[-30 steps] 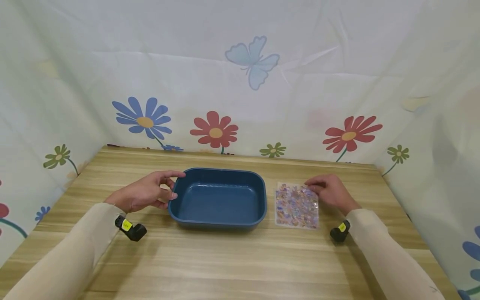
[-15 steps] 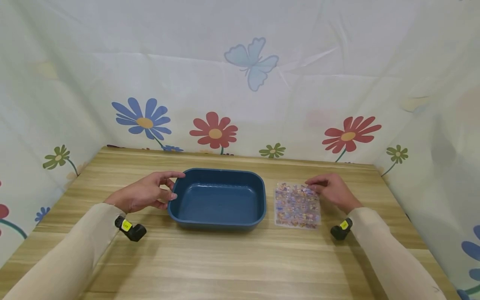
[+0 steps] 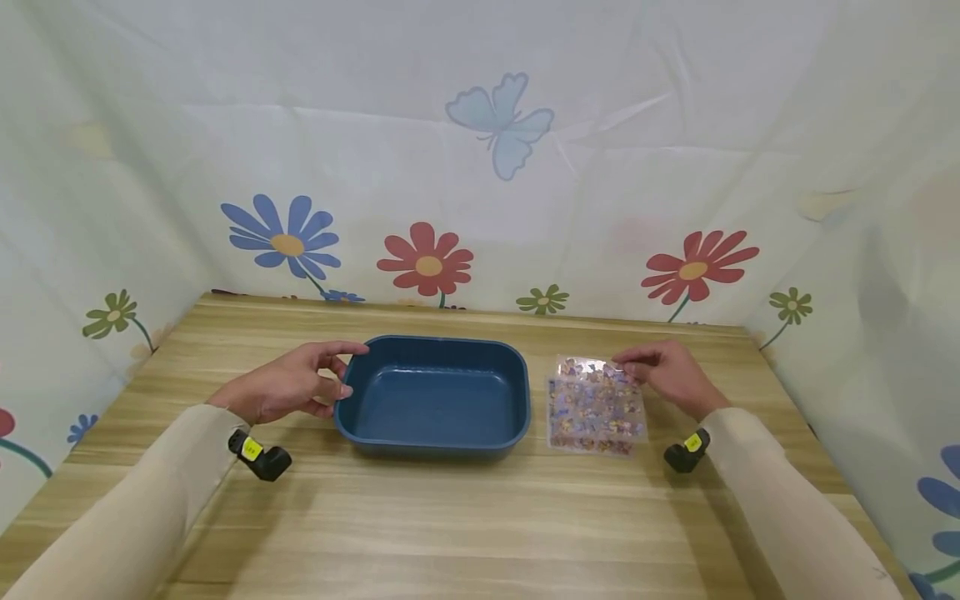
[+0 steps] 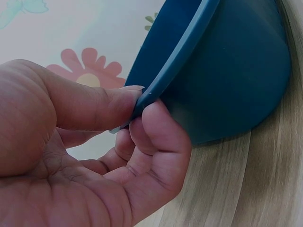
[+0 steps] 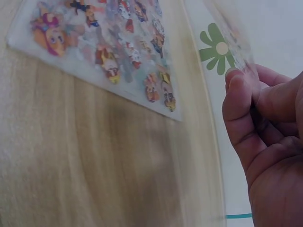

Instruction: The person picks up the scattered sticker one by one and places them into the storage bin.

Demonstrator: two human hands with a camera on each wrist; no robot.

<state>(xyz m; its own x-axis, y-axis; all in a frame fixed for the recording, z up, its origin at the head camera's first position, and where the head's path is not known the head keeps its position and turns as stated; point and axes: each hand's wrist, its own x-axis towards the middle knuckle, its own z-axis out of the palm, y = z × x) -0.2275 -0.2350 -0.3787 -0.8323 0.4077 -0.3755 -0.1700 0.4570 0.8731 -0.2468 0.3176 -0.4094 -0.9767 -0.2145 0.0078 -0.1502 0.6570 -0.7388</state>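
On the left, my left hand pinches the rim of a dark blue rectangular basin between thumb and fingers. The left wrist view shows the basin's rim held this way. My right hand pinches the far right edge of a clear sticker sheet, raised over another sticker sheet on the table. In the right wrist view the raised sheet is seen nearly edge-on, apart from the lower sheet, which bears small colourful cartoon figures. Whether more sheets lie underneath, I cannot tell.
The wood-grain table extends in front of the basin and sheets. A white curtain printed with flowers and a butterfly hangs behind and at both sides. Each sleeve carries a small black wrist camera.
My right hand has raised the upper sticker sheet slightly, so its outline has shifted off the one below. The left hand and the basin hold still.
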